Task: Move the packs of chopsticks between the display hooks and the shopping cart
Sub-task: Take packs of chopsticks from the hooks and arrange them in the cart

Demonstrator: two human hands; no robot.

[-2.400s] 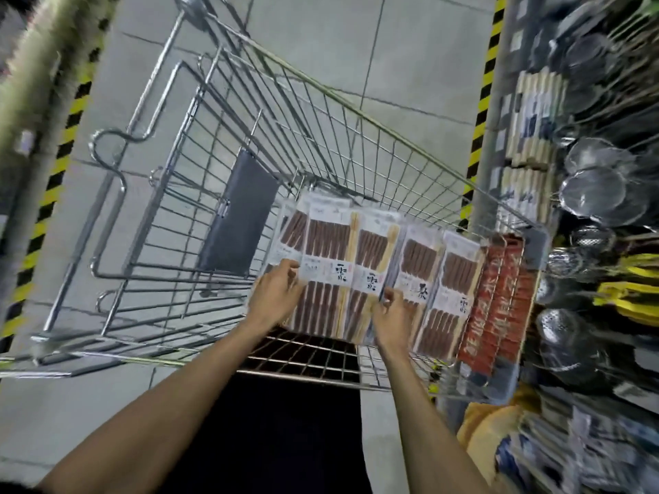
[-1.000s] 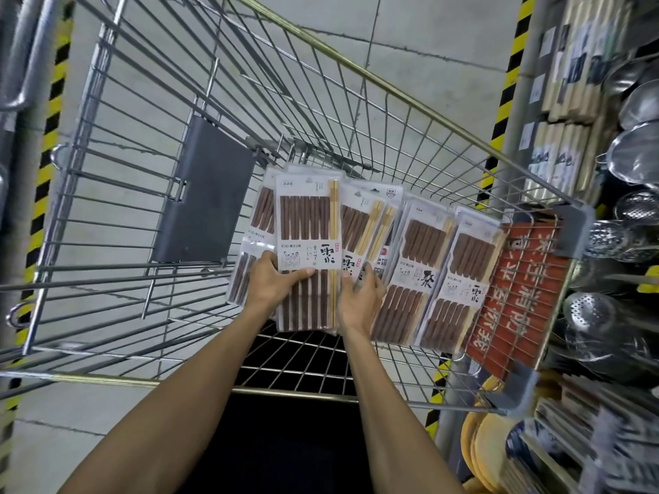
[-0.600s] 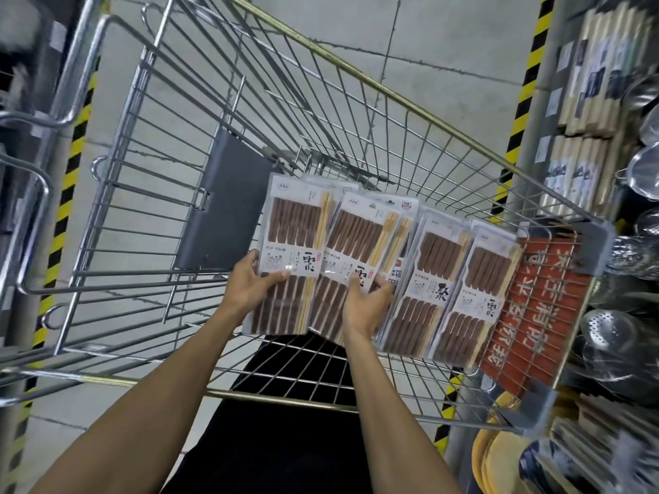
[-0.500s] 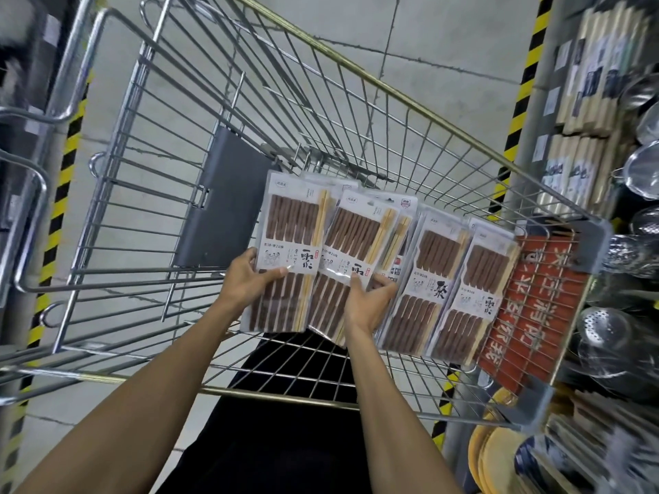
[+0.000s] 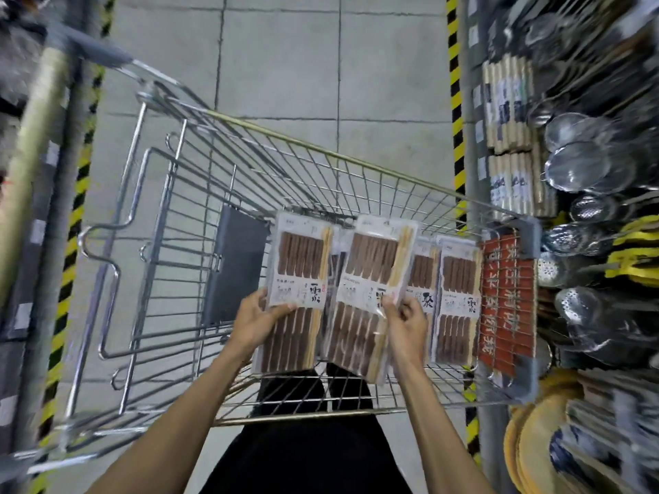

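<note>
Packs (image 5: 374, 265) pulled apart: left hand (image 5: 255, 322), right hand (image 5: 406, 326) gripping one each.

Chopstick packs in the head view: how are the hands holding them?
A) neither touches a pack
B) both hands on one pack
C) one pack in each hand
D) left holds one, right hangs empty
C: the left hand grips the left pack, the right hand pinches the middle pack.

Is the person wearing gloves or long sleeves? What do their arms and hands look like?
No gloves and no sleeves are in view. The left hand and right hand are bare, and so are the left forearm and right forearm. I can see no watch, bracelet or ring. Below the arms the person wears black clothing.
</note>
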